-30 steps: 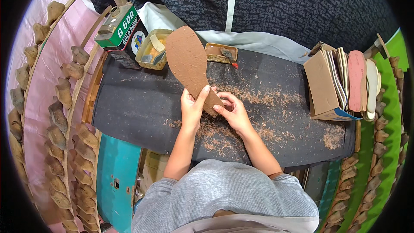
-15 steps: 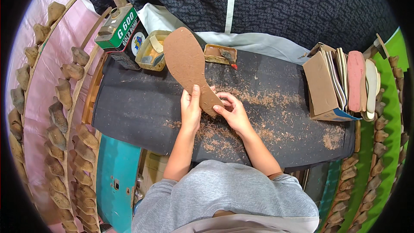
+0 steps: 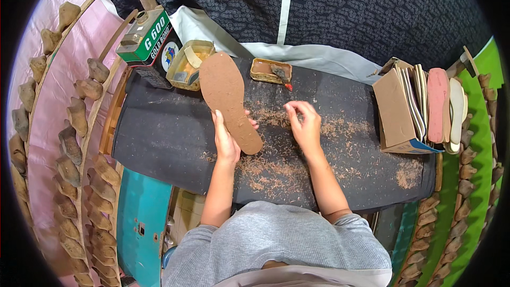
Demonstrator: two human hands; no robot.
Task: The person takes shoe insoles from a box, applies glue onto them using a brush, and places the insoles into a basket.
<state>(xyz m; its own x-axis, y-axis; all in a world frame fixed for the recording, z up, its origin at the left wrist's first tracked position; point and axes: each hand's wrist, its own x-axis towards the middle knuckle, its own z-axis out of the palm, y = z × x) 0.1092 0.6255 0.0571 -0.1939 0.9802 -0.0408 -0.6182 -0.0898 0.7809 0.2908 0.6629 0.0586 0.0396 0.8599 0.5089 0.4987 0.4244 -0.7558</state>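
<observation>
My left hand [image 3: 227, 143] grips a brown shoe sole [image 3: 223, 95] by its narrower half, thumb on the near face and fingertips showing past the right edge. Tilted above the black-covered table, the sole has small crumbs or bumps on its surface. To its right, apart from it, my right hand [image 3: 307, 125] hovers over scattered shavings [image 3: 276, 167]. Its thumb and forefinger come together in a pinch; anything between them is too small to make out.
At the back left stand a green-and-black metal can [image 3: 151, 42] and a yellowish tub [image 3: 191, 66]. A small tray [image 3: 265, 69] with a red-tipped tool lies at the back. A cardboard box [image 3: 398, 109] of soles stands right. Wooden shoe lasts [image 3: 69, 143] line racks on both sides.
My right hand has let go of the sole's narrow end and moved right. The sole has come lower and slightly left in my left hand, which has shifted its hold.
</observation>
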